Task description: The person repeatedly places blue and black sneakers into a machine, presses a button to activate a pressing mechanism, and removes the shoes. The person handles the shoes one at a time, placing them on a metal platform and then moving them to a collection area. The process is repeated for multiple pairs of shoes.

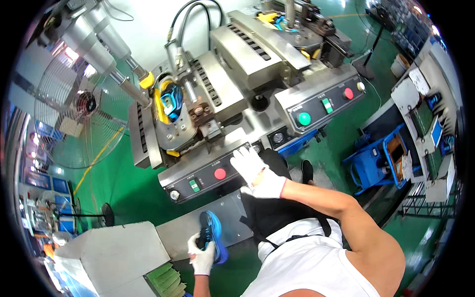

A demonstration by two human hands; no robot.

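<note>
A white knit glove covers each of my hands. My left hand (202, 253) grips the heel end of a black and blue sneaker (213, 230), held over a grey metal shelf (174, 229). Laid on the right end of the left control panel (204, 174), my right hand (256, 173) has its fingers stretched out and holds nothing; whatever lies under the fingertips is hidden. A red button (219, 173) and a green switch (194, 185) show on that panel. Behind it, another blue and black shoe (172, 102) sits clamped in the left station of the metal machine (217, 86).
The right control panel (321, 105) carries green and red buttons. A wire-cage fan (84, 104) stands at the left. Green pieces (166, 280) lie beside a grey board (116, 252) near the front. To the right are a blue chair (373, 161) and a shelf rack (425, 133).
</note>
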